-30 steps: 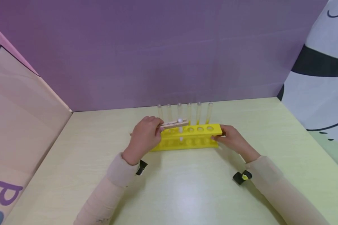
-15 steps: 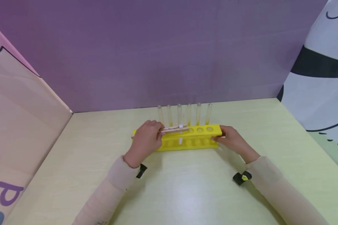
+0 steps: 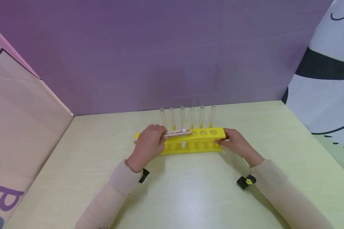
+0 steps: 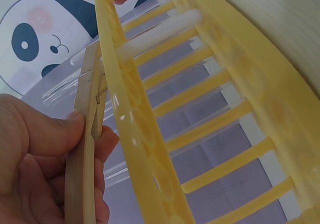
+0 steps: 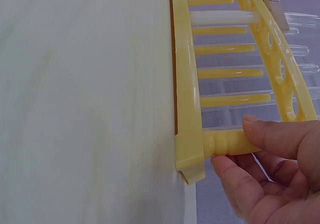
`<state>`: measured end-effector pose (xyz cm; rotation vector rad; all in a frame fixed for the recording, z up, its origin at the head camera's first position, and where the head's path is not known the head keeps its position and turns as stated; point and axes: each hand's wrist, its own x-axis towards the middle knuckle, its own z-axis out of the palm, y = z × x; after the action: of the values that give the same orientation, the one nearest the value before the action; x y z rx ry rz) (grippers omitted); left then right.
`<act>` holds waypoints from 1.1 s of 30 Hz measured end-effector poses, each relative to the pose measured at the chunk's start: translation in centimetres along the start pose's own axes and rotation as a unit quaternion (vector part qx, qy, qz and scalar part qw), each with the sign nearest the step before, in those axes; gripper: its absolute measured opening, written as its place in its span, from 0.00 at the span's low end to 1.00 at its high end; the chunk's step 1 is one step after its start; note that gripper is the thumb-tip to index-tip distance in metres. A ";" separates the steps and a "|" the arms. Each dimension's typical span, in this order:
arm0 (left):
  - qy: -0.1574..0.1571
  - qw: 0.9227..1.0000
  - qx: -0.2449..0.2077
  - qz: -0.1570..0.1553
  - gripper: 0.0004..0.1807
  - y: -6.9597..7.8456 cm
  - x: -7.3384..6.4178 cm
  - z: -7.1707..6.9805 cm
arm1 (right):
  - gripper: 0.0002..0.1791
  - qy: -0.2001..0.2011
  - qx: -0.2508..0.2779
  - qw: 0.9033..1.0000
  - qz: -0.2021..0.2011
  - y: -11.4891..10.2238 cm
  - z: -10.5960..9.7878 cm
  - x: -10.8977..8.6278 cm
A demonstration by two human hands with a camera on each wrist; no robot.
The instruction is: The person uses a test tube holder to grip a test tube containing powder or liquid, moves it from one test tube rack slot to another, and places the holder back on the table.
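My left hand (image 3: 148, 144) holds a wooden test tube clamp (image 3: 176, 133), thumb and fingers curled round it in the left wrist view. The clamp lies just above the top bar of a yellow test tube rack (image 3: 209, 136). At the clamp's far end a test tube with white contents (image 4: 160, 34) passes through a hole in the rack and stands upright between its top and base. My right hand (image 3: 236, 143) pinches the yellow post (image 5: 225, 142) at the rack's right end between thumb and fingers. Part of the rack's left end is hidden behind my left hand.
Several clear test tubes (image 3: 202, 116) stand in a row along the rack's back, rounded ends up. The pale wooden table (image 3: 189, 190) spreads around the rack. A purple backdrop (image 3: 172, 57) rises behind, and printed panels flank both sides.
My left hand has lowered the clamp and the white-filled tube slightly, and the tube now reaches further down into the rack. The right hand keeps its place on the rack's end.
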<state>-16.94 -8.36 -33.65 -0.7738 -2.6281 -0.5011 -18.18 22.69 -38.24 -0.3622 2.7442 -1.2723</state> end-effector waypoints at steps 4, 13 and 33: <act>0.004 1.000 0.000 0.004 0.04 0.0 0.0 0.1 | 0.19 0.002 -0.002 1.000 0.000 0.0 0.0 0.0; 0.002 1.000 0.002 0.002 0.04 0.0 0.0 0.1 | 0.19 0.000 -0.001 1.000 0.005 -0.1 0.0 0.0; -0.021 1.000 0.007 -0.020 0.05 0.3 -0.1 -0.2 | 0.18 -0.002 0.002 1.000 -0.007 -0.1 -0.1 -0.1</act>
<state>-16.66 -8.18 -33.44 -0.7370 -2.6866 -0.4813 -18.10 22.70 -38.08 -0.3827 2.7399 -1.2782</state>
